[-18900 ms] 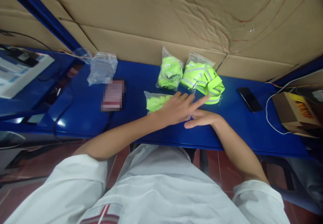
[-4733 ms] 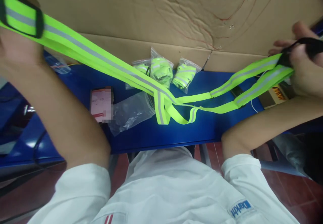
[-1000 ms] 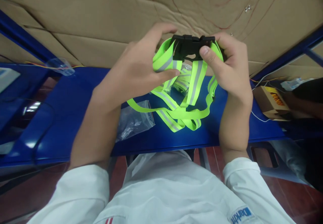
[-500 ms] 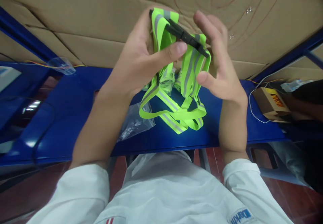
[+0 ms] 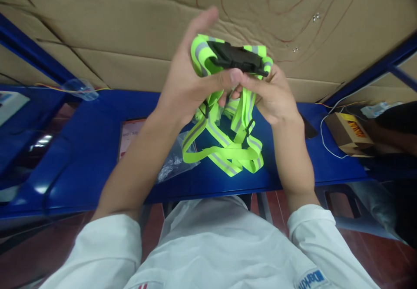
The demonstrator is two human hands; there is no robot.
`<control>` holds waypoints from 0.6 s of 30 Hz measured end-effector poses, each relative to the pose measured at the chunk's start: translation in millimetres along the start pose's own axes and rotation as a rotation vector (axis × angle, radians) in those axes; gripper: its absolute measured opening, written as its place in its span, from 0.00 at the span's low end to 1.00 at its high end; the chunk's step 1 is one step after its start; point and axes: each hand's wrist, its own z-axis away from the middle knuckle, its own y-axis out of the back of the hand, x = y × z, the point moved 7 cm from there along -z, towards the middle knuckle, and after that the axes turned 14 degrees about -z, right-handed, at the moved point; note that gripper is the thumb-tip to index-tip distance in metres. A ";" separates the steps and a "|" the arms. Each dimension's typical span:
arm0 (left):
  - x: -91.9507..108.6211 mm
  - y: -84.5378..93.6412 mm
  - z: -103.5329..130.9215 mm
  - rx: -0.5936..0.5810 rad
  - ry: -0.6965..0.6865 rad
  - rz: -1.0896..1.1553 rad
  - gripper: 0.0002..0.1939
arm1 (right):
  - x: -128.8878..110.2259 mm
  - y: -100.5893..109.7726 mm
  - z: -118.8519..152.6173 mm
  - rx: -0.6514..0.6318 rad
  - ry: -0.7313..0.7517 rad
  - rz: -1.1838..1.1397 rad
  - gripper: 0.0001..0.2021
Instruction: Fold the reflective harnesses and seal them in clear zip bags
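A neon-yellow reflective harness (image 5: 224,152) with grey stripes hangs from both hands above the blue table, its crossed straps dangling in loops. Across its top runs a black plastic buckle (image 5: 239,58). My left hand (image 5: 187,80) is closed on the strap at the buckle's left end, its thumb under the buckle and one finger raised. My right hand (image 5: 276,91) pinches the strap at the buckle's right end. Both thumb tips meet below the buckle; some fingers are hidden behind the straps. Behind the harness, more neon material in clear plastic (image 5: 213,119) is partly covered.
A clear plastic bag (image 5: 177,161) lies on the blue table (image 5: 208,182) beside a pinkish sheet (image 5: 130,134). A clear cup (image 5: 81,90) is at the left. At the right are a cardboard box (image 5: 348,134), a white cable and another person's arm (image 5: 394,134). Cardboard (image 5: 130,28) covers the back.
My right hand has moved inward and down, closing on the strap by the buckle. The buckle has turned from slanting to nearly level. A left finger now sticks up.
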 end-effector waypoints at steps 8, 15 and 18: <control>-18.5 13.9 -7.4 -0.239 0.095 -0.108 0.40 | -6.1 34.8 -4.9 0.289 0.119 -0.079 0.11; -23.4 18.3 -12.9 0.127 -0.012 -0.265 0.12 | 11.8 26.6 -3.9 0.301 0.069 -0.001 0.17; -25.5 15.7 -13.5 0.063 0.006 -0.218 0.14 | 15.2 23.0 -3.8 0.265 0.028 0.039 0.17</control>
